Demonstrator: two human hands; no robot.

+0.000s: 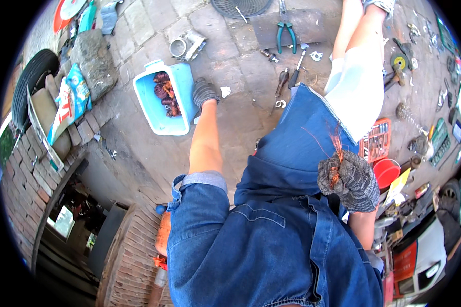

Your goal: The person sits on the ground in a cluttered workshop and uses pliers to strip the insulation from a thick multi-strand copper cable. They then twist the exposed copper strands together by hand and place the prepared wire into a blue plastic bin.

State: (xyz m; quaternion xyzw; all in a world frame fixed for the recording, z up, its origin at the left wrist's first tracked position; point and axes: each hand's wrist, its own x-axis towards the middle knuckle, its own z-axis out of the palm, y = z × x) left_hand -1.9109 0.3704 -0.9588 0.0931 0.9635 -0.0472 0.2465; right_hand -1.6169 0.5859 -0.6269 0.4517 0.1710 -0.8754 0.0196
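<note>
My left hand point(205, 92), in a dark grey knit glove, is reached out beside the outer wall of a light blue plastic tub point(188, 84). It seems to touch the tub low down, but its fingertips are hard to make out. Inside the tub lie several reddish-brown coils of copper wire point(165, 92). Above my lap, my right hand point(349, 181), gloved in grey too, is closed around a bundle of thin copper wire point(337, 148). Loose strands fan out from the top of the bundle, and more copper shows between the fingers.
Pliers with green handles point(286, 37), a screwdriver point(297, 70) and a metal throttle-body-like part point(187, 45) lie on the paving beyond. To the left are a large stone point(93, 64) and a tyre point(35, 84). A red socket set point(376, 139) and red bowl point(386, 172) sit at right.
</note>
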